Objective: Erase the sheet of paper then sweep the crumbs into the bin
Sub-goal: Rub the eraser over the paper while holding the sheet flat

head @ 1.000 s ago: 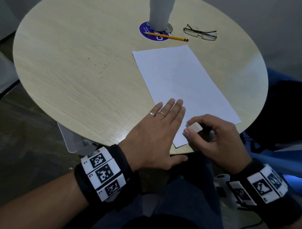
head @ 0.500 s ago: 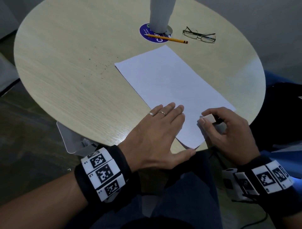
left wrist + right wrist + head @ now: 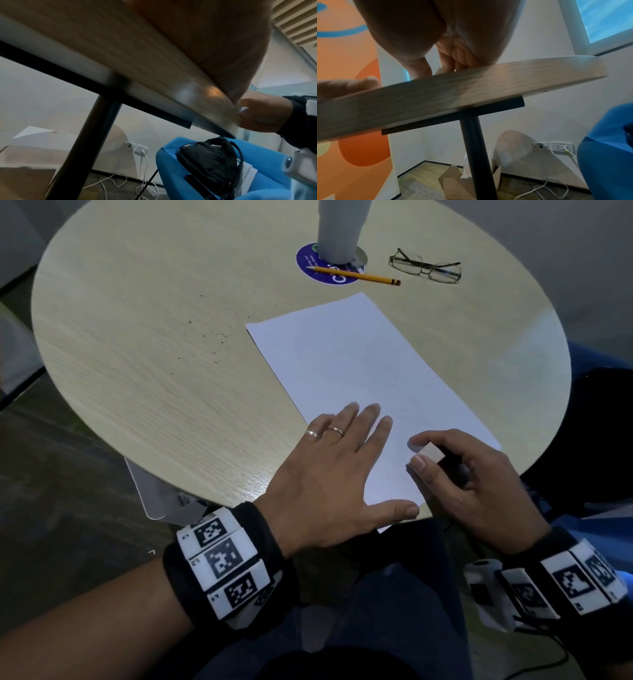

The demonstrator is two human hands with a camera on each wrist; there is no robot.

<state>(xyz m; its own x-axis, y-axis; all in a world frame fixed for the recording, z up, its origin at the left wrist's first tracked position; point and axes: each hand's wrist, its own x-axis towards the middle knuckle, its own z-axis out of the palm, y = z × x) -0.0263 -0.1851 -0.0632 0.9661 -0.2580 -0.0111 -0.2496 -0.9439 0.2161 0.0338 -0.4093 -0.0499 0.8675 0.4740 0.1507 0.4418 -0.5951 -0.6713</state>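
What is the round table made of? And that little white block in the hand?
The table looks like pale wood or a wood-look laminate: fine grain lines and a soft sheen show. The block pinched by the right hand seems matte rubber, likely an eraser.

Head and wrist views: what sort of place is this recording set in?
Probably an office lounge or small meeting room: a round wooden table on a single black pedestal leg, a blue soft chair holding a black backpack, and wall sockets.
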